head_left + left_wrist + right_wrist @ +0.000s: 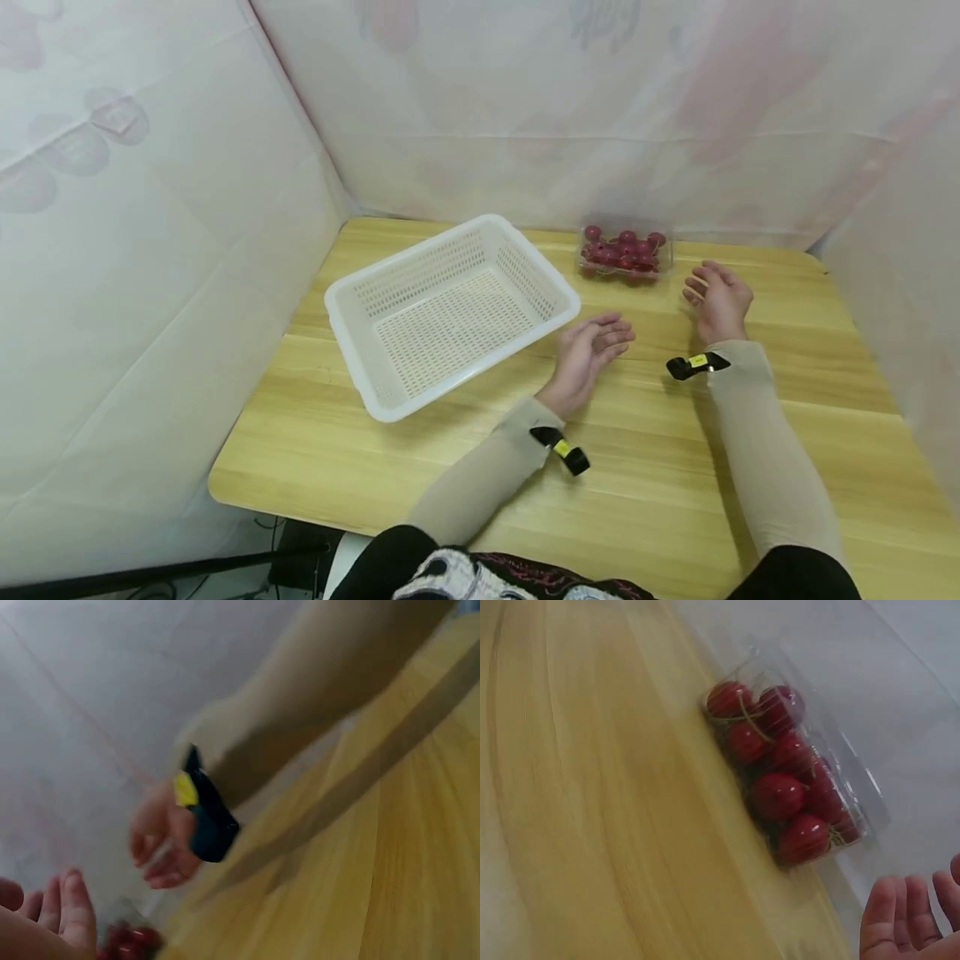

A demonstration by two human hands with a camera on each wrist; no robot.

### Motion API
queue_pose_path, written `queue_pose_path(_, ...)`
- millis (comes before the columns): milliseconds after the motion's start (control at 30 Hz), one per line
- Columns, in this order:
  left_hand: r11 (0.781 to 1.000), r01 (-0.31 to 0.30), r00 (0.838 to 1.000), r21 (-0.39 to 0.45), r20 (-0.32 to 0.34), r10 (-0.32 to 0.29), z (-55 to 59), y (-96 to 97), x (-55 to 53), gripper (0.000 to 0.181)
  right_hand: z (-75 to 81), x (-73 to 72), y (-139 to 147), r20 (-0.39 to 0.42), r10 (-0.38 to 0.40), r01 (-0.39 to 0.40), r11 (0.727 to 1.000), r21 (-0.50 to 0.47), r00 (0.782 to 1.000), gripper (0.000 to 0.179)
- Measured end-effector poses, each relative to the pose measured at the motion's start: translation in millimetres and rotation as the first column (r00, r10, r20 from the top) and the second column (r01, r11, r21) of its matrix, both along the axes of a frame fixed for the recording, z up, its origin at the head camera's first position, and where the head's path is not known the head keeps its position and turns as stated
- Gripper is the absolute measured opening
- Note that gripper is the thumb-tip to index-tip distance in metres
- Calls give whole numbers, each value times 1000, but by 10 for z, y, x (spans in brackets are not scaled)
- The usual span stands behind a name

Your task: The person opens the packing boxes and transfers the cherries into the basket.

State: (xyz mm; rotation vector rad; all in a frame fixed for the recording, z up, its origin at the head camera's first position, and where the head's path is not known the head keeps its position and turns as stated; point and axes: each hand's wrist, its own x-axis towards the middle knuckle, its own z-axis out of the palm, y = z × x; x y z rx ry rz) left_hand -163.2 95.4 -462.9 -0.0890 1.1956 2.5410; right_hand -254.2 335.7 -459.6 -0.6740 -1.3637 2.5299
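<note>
In the head view a clear plastic box of red cherries (626,252) stands at the back of the table, its cherries with green stems showing through the wall in the right wrist view. My right hand (722,302) hovers just right of the box, fingers loosely bent and holding nothing. Nearer to me, my left hand (588,358) is beside the front right corner of a white plastic basket (450,385), palm turned inward, fingers relaxed and nothing in them. The basket has slotted walls and a perforated floor, with nothing inside.
The wooden table (300,467) has rounded corners and meets pale printed cloth walls (480,108) at the back and sides. Black straps with yellow labels (561,450) sit on both wrists. A black bar (150,575) and cables lie low at the left, below the table.
</note>
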Motion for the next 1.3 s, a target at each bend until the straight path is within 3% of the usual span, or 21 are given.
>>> queue_pose_path(100, 990, -121, 989, 65, 98, 115, -157, 243, -212, 35, -34, -97, -55, 33, -34, 27, 978, 207, 999, 13)
queue_pose_path(133, 984, -157, 982, 84, 122, 146, -201, 294, -283, 38, -61, -131, -87, 32, -41, 29, 949, 314, 999, 16)
queue_pose_path(167, 976, -191, 974, 102, 140, 176, -241, 336, -351, 40, -85, -156, -118, 31, -36, 19, 901, 434, 999, 20)
queue_pose_path(200, 968, -222, 967, 117, 156, 202, -272, 373, -417, 43, -104, -175, -148, 33, -24, 2, 835, 551, 999, 25)
queue_pose_path(267, 951, -265, 955, 161, 181, 236, -312, 429, -532, 53, -152, -208, -195, 12, 20, -22, 663, 748, 1000, 34)
queue_pose_path(333, 935, -297, 946, 192, 189, 261, -344, 476, -647, 61, -166, -242, -241, -21, 99, -31, 491, 871, 995, 40)
queue_pose_path(433, 913, -341, 933, 224, 203, 298, -374, 496, -810, 68, -167, -327, -309, -42, 276, -34, 263, 964, 960, 43)
queue_pose_path(533, 897, -378, 922, 229, 181, 342, -397, 470, -944, 72, -168, -413, -377, -23, 427, -1, 56, 998, 904, 44)
queue_pose_path(633, 890, -384, 922, 244, 149, 357, -404, 419, -1020, 74, -173, -450, -421, 37, 515, 25, -113, 993, 857, 46)
queue_pose_path(733, 905, -347, 937, 246, 117, 328, -406, 383, -1034, 73, -184, -426, -428, 117, 520, 15, -243, 970, 846, 48)
queue_pose_path(800, 919, -310, 950, 244, 98, 295, -399, 377, -1019, 71, -193, -392, -415, 151, 502, 4, -295, 955, 852, 48)
queue_pose_path(900, 933, -277, 961, 230, 78, 266, -382, 391, -983, 70, -203, -347, -379, 157, 481, 16, -337, 942, 863, 49)
queue_pose_path(1067, 944, -262, 965, 200, 80, 251, -377, 415, -872, 64, -188, -233, -324, 129, 486, 73, -376, 924, 865, 47)
queue_pose_path(1233, 969, -216, 971, 117, 133, 200, -350, 412, -724, 53, -132, 16, -277, 108, 482, 121, -420, 899, 869, 47)
queue_pose_path(1300, 978, -187, 974, 95, 144, 173, -314, 405, -680, 52, -106, 123, -248, 87, 481, 146, -427, 893, 872, 47)
